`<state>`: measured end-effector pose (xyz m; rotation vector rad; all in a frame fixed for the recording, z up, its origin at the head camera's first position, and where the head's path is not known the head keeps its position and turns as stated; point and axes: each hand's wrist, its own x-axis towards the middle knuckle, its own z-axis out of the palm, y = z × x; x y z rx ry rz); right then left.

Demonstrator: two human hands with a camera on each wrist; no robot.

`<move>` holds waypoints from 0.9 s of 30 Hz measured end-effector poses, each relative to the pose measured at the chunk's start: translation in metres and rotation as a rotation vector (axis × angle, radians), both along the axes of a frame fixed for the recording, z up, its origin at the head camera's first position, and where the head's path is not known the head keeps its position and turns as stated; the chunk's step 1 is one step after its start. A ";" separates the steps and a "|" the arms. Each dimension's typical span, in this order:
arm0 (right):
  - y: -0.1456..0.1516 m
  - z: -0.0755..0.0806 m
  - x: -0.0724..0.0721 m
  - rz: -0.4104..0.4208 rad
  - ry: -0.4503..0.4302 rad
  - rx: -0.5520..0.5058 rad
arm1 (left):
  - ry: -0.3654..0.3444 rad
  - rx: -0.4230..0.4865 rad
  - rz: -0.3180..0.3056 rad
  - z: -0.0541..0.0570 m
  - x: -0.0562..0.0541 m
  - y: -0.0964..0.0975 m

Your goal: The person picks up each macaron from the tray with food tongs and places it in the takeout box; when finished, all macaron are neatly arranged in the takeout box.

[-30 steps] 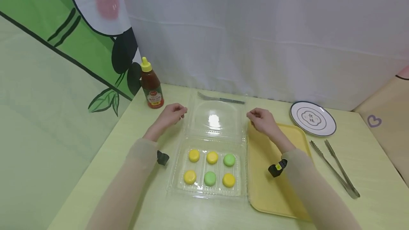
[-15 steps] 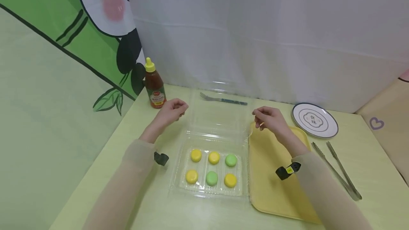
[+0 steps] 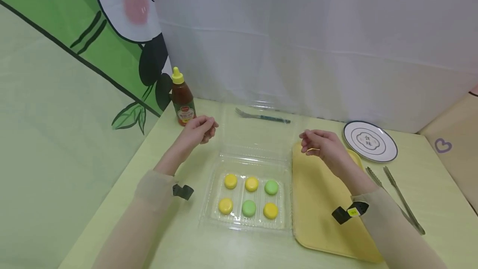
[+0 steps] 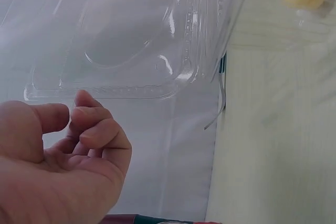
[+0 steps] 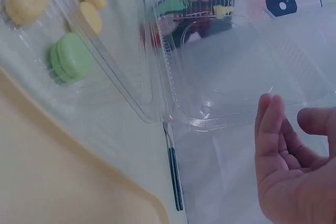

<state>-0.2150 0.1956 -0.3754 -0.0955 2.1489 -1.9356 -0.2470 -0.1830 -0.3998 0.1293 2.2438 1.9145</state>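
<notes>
A clear plastic clamshell box (image 3: 209,202) stands with its transparent lid (image 3: 257,138) raised behind the base. Several yellow macarons (image 3: 225,206) and two green macarons (image 3: 248,208) sit in its base in two rows. My left hand (image 3: 199,130) is beside the lid's left edge, fingers loosely bent; in the left wrist view a fingertip (image 4: 84,98) comes right up to the rim. Past the lid's right edge, over the tray, my right hand (image 3: 323,146) has its thumb and fingers apart, holding nothing. In the right wrist view its fingers (image 5: 270,124) overlap the lid's corner.
Through the lid a fork (image 3: 263,117) shows on the table. A sauce bottle (image 3: 184,105) stands at the back left. Right of the box lie a yellow tray (image 3: 317,219), metal tongs (image 3: 401,198) and a white plate (image 3: 369,141). A white curtain (image 3: 298,53) hangs behind.
My right hand has moved right, away from the lid's edge, and its fingers have loosened. My left hand has shifted slightly outward. The bright glare on the lid is gone, and the head view has turned slightly.
</notes>
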 end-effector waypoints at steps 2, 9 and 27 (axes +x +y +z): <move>0.000 0.001 0.004 0.001 -0.018 -0.037 | 0.000 -0.004 0.003 0.001 0.004 -0.001; 0.000 0.002 0.021 0.023 -0.028 -0.130 | 0.010 -0.002 -0.009 0.003 0.020 -0.005; 0.009 -0.022 0.067 0.178 0.003 -0.260 | 0.030 -0.112 -0.098 -0.010 0.063 -0.020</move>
